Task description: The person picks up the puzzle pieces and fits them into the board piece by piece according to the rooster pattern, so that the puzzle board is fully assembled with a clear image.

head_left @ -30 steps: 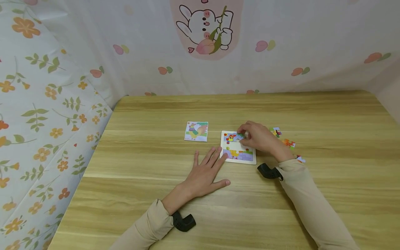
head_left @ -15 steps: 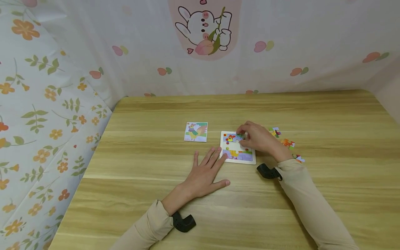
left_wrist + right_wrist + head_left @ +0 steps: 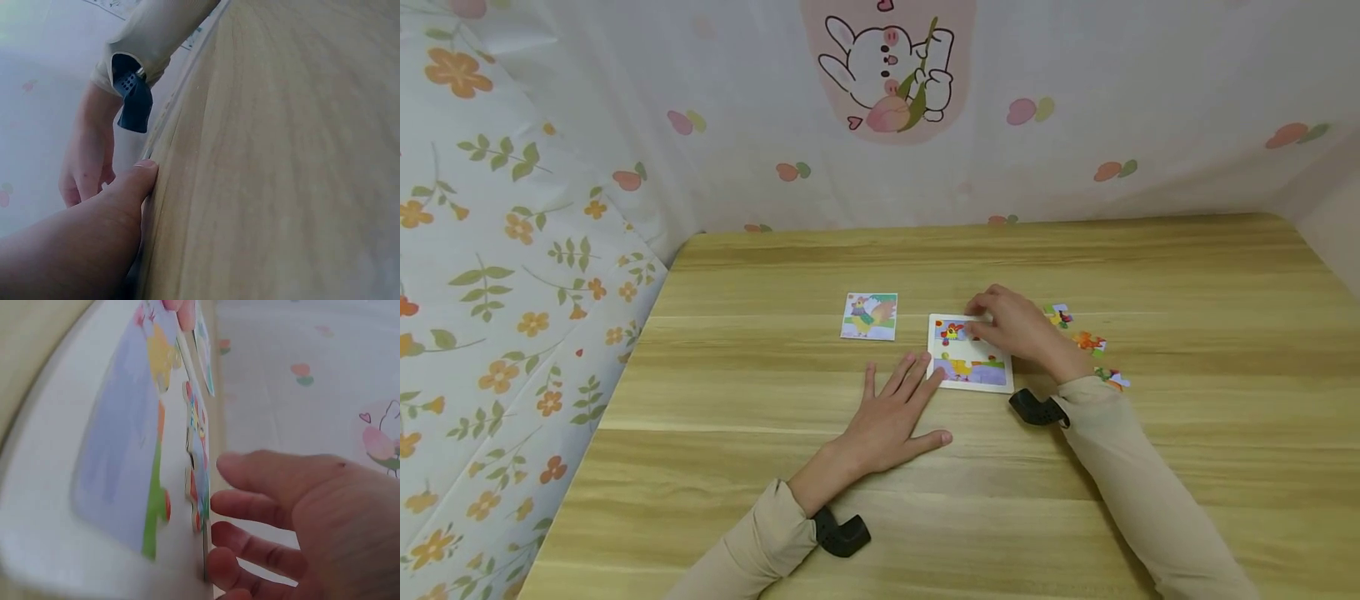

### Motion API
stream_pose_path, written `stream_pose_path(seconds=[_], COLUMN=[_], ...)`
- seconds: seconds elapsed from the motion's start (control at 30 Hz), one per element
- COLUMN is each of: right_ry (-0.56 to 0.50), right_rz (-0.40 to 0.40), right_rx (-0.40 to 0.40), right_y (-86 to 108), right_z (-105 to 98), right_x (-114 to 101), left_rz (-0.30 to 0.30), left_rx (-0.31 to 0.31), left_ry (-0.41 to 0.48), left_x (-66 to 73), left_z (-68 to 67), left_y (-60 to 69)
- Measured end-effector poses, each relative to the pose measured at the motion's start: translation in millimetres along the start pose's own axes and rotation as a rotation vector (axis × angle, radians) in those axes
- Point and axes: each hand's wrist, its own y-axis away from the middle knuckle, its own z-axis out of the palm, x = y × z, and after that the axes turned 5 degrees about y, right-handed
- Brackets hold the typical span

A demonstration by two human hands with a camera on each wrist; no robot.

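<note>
A white puzzle tray (image 3: 1009, 373) lies on the wooden table, with picture pieces in its upper and lower rows and a white gap between them. My left hand (image 3: 887, 425) is spread flat, its fingertips at the tray's left edge. Over the tray's upper right is my right hand (image 3: 1018, 325), thumb and fingers bent loosely near the top row. The right wrist view shows that hand (image 3: 300, 519) with its fingertips close to the upper pieces (image 3: 199, 447) and no piece seen between them; whether they touch is unclear. Lower pieces (image 3: 115, 456) lie flat in the tray.
A square picture card (image 3: 869, 317) lies left of the tray. Several loose pieces lie right of it, among them an orange one (image 3: 1087, 342), one by the forearm (image 3: 1112, 380) and one behind the hand (image 3: 1060, 315). A patterned curtain (image 3: 730, 108) hangs behind the table.
My right hand has shifted slightly up and left, and its thumb has moved up over the top row, closer to the fingers. My left hand has stayed in place.
</note>
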Motion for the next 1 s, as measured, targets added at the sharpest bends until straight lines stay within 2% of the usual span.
stream_pose_path(seconds=[0.27,0.67,0.8,1.0], right_ry=[0.011,-0.105,-0.110,-0.198], right_rz=[0.086,0.186,0.187,0.144], right_rx=[-0.057,-0.165,-0.181,-0.168], right_y=[-14.1,-27.0,-28.4,-28.6], right_z=[1,-7,-7,-5], right_x=[-6,-9,-7,-1], left_rz=[0.011,0.010,0.010,0.006], left_rx=[0.011,0.025,0.026,0.023], left_ry=[-0.007,-0.019,-0.010,-0.010], left_x=[-1.0,-2.1,-1.6,-2.3], left_z=[4.2,3.0,2.6,1.3], left_y=[-0.6,0.3,0.6,1.9])
